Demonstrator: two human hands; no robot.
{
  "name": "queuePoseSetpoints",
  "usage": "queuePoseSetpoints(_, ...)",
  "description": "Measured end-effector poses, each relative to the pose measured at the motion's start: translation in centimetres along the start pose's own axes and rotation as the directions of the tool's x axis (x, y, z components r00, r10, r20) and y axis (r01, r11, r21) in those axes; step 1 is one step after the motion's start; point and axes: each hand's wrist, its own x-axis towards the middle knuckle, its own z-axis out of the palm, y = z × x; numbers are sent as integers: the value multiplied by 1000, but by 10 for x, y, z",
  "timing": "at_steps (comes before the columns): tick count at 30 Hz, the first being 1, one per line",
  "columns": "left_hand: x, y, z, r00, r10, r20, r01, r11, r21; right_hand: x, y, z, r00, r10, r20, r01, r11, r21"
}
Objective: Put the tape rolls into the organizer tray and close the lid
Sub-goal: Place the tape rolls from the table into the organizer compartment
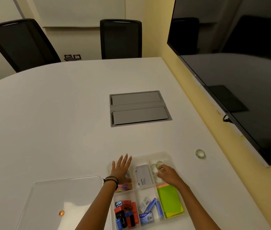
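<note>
A clear plastic organizer tray (168,156) sits at the near edge of the white table, divided into compartments. My right hand (168,175) reaches into its far right compartment, fingers closed on a clear tape roll (158,164); other clear rolls (154,168) lie in the same compartment. One more tape roll (200,154) stands on the table to the right of the tray. My left hand (121,170) lies flat with fingers spread on the tray's far left corner. The clear lid (48,188) lies on the table left of the tray.
The tray also holds a grey box (144,177), green sticky notes (169,201), staple boxes (149,208), sharpeners and clips (125,211). A grey cable hatch (139,107) sits mid-table. A large dark screen (239,72) hangs at right; two black chairs (120,39) stand behind.
</note>
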Motion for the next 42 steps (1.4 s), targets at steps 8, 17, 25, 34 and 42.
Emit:
queuePoseSetpoints(8,0,0,1,1000,2,-14,-2,1000,1,12,11,-57,945,62,-322,71,920,385)
queuePoseSetpoints(17,2,-3,4,1000,6,-22,-7,999,-36,44,66,-104,871,254,-420,-235,967,98)
queuePoseSetpoints(25,3,-4,6,999,6,-34,-8,999,-43,47,78,-105,920,274,-280,-262,962,80)
queuePoseSetpoints(34,4,-4,6,999,8,-33,-9,999,-49,19,81,-81,938,44,-345,-106,981,-164)
queuePoseSetpoints(42,5,-4,7,999,7,-38,-9,999,-41,4,72,-55,949,104,-299,-159,973,-168)
